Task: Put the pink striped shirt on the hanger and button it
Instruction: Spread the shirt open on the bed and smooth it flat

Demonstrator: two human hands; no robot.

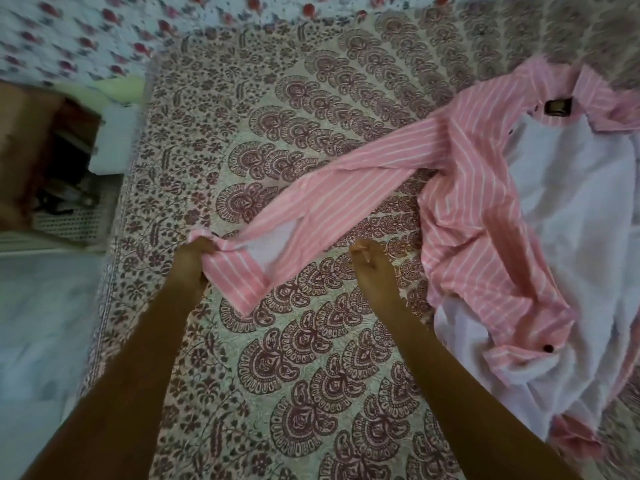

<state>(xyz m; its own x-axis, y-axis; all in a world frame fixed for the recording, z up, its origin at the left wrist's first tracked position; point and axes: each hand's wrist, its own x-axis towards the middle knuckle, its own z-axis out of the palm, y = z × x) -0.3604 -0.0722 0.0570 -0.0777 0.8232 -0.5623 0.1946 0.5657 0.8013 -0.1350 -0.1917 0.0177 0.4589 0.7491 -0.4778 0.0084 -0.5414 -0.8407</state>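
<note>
Paisley-printed bedspread [277, 375] covers the bed where a left hand [194, 258] clamps the cuff of the pink striped shirt [467, 202]; the right hand [367, 261] hovers loosely curled, holding nothing. Beyond them, the unbuttoned shirt sprawls open. No hanger shows; finding one likely comes next. Floral fabric [86, 36] lies beyond.

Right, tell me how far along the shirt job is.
Early stage. Done: the shirt lies unbuttoned on the bedspread, pale inside showing. In hand: the left hand grips the cuff of the stretched-out sleeve; the right hand hovers beside it, holding nothing. Left: no hanger is in view, so hanging and all the buttoning remain.
</note>
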